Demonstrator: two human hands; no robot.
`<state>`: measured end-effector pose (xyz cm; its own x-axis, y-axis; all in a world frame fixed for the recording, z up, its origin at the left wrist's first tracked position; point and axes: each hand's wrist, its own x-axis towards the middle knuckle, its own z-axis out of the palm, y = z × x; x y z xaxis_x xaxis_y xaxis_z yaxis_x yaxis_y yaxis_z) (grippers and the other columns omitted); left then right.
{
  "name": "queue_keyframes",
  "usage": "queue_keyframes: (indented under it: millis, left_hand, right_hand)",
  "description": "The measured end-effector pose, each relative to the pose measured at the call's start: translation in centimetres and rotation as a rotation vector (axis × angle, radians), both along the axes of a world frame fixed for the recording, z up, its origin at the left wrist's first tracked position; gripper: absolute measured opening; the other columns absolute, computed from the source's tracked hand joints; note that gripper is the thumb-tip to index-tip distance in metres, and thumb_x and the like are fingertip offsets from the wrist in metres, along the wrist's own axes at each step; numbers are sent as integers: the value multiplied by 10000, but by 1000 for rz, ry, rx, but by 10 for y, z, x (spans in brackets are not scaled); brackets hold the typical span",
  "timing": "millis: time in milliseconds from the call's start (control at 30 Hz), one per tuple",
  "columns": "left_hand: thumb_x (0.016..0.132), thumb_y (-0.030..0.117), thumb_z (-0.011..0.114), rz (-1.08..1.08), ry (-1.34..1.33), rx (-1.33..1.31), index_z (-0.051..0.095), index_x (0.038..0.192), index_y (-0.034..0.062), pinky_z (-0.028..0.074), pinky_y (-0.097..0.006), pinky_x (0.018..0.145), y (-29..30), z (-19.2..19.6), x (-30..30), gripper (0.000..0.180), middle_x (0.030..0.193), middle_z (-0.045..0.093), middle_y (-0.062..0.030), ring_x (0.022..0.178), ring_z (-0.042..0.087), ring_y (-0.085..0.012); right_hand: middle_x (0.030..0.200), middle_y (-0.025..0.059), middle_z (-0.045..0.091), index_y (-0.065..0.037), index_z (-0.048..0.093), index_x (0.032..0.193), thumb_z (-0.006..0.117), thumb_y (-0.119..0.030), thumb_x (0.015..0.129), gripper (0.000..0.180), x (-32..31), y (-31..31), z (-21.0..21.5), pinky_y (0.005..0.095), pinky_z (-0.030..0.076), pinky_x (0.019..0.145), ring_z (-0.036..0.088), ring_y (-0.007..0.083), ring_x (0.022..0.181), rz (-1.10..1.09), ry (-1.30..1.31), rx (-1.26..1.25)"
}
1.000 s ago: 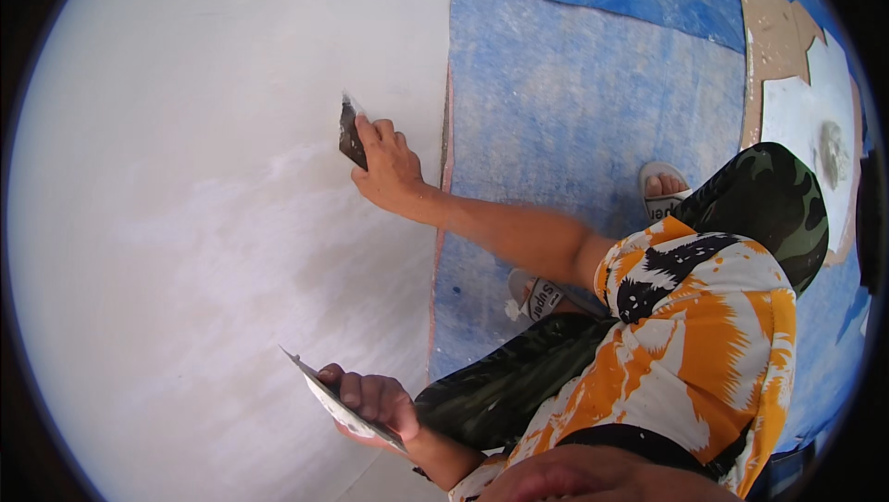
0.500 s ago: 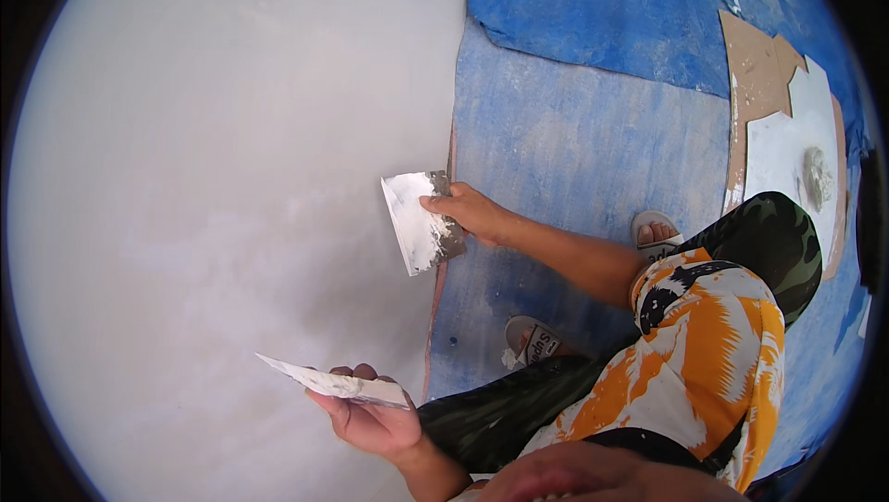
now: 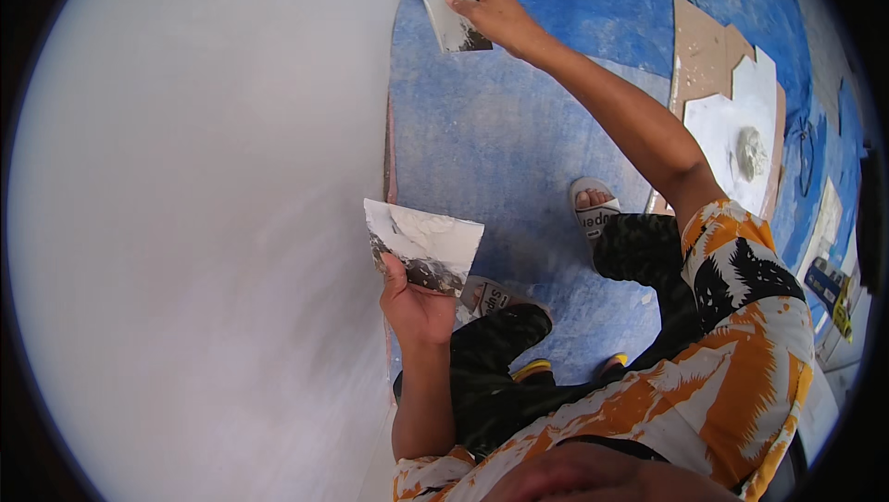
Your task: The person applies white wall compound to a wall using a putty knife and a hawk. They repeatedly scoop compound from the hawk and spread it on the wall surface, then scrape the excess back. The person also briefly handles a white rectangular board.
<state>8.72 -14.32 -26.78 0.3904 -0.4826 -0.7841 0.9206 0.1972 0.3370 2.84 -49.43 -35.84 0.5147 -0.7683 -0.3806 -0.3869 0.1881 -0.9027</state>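
Note:
My left hand (image 3: pixel 417 307) grips a wide putty scraper (image 3: pixel 435 235) from below, thumb on its near edge. White putty lies spread over the blade, and dark bare metal shows along the side by my thumb. Stretched out to the far side, my right hand (image 3: pixel 495 16) pinches a second putty scraper (image 3: pixel 446 9), its blade smeared white with a dark patch near my fingers. Its outer edge is close to the white wall (image 3: pixel 222 178); I cannot tell if they touch. The wall fills the left side, with grey, darker shading toward its lower middle.
Blue sheeting (image 3: pixel 491 122) covers the floor along the wall. To the right, a white board (image 3: pixel 727 118) on brown cardboard (image 3: pixel 696 43) carries a lump of putty (image 3: pixel 751 152). My sandalled feet (image 3: pixel 593 206) stand on the sheeting. Various items lie at the far right edge.
My right hand has swung away to the far side with its scraper. My left hand has moved right and up, and its scraper has turned to show its putty-covered face.

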Motion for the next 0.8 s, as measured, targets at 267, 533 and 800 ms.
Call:
queue_keyframes:
  millis: [267,533,800]
  left_hand:
    - [982,242,571,-215,222,154,416,1434,49,400,-485,1086,48,-110,-14,515,1430,495,-104,1279,495,-300]
    - [949,310,625,-514,385,263,389,1447,44,366,-485,1106,86,-18,-111,612,1465,445,-101,1325,439,-298]
    - [932,342,644,-751,183,234,379,1457,62,389,-490,1081,-76,67,-212,651,1451,452,-100,1302,455,-299]
  right_hand:
    - [1027,142,671,64,562,1197,600,-193,964,349,-281,8,-5,347,504,824,639,201,920,-534,359,-124]
    - [1061,293,658,-11,602,1202,630,-201,832,416,-591,202,101,489,506,854,643,445,985,-854,1451,9]
    - [1163,85,660,-166,669,1179,468,-56,893,366,-745,131,93,436,534,865,621,324,1022,-740,1569,-86]
